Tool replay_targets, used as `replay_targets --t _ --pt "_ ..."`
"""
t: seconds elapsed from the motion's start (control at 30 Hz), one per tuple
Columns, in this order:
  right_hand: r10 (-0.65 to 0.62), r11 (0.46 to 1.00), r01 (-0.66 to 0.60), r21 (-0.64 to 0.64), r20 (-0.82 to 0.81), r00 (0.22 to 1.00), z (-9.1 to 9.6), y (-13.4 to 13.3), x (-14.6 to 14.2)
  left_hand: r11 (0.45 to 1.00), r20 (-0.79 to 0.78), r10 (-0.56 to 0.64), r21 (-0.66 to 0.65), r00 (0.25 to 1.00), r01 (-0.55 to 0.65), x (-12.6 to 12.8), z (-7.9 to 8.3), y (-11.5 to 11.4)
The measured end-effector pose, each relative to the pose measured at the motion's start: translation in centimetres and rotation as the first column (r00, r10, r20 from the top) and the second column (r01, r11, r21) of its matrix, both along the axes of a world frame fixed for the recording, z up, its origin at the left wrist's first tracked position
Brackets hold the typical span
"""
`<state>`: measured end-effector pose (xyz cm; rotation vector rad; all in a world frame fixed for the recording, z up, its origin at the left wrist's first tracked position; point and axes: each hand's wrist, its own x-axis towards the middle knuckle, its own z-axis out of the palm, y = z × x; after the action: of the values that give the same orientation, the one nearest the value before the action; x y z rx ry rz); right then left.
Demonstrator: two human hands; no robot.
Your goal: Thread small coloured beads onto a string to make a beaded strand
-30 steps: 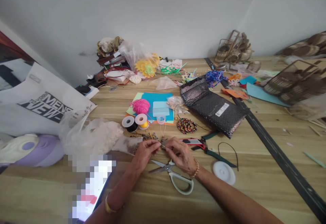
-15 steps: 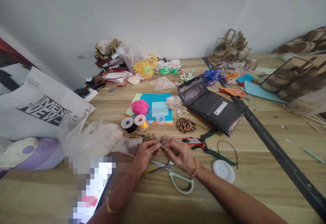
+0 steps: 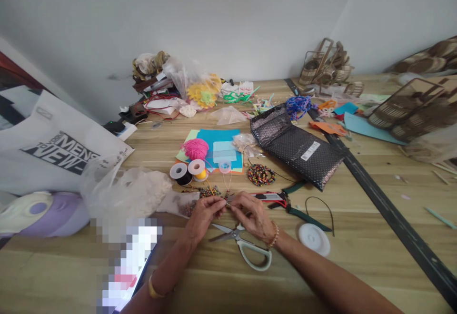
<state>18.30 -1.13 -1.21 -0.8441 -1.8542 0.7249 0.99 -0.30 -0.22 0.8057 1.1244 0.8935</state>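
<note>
Pinching tiny unclear item (image 3: pixel 227 204) with left hand (image 3: pixel 206 212) and right hand (image 3: pixel 254 218), gripping nearly closed, beside spread scissors (image 3: pixel 234 234)

Both forearms are bare and slant inward, so the left hand (image 3: pixel 207 211) and right hand (image 3: pixel 252 214) nearly meet, fingertip to fingertip, low in front of the person. I see the left thumb and forefinger pinched together, the other fingers curled under. The right hand arches over, its back turned up, thumb and forefinger drawn close at the tips. The right wrist looks bent a little; the elbows are out of sight.
</note>
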Motion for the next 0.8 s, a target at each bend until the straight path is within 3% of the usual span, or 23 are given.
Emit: replay_targets --t 0.43,0.8 --pt "0.003 1.0 -0.003 -0.011 -0.002 1.0 -0.1 0.0 0.0 0.997 -0.059 -0.05 0.048 0.997 0.053 -0.2 -0.5 -0.1" --pt "-0.022 1.0 0.022 -0.018 0.025 0.999 -0.4 0.1 -0.1 0.982 -0.228 -0.078 0.149 0.97 0.114 -0.1 0.8 -0.2"
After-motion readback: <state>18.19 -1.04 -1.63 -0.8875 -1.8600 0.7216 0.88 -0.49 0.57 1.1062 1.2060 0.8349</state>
